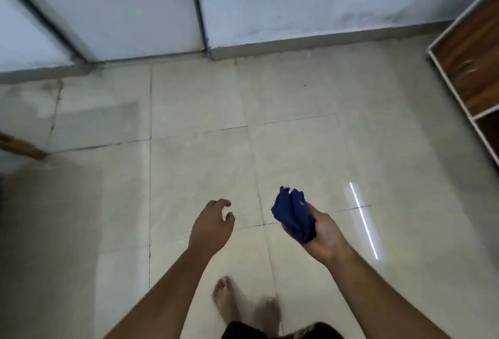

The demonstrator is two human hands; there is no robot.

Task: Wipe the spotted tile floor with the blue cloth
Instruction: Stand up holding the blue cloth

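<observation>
A crumpled dark blue cloth (294, 214) sits bunched in my right hand (324, 236), palm turned up, held well above the floor. My left hand (212, 224) hovers to its left with fingers loosely curled and apart, holding nothing. Beneath both hands spreads the pale glossy tile floor (202, 155) with dark grout lines; a small dark speck (305, 85) lies near the far wall. My bare feet (224, 298) stand on the tiles at the bottom of the view.
A white wall (297, 1) with a grey skirting runs across the back, with a door frame (198, 6) in it. A wooden shelf unit with white edging (469, 68) stands at the right. A wooden piece (21, 147) juts in at the left edge.
</observation>
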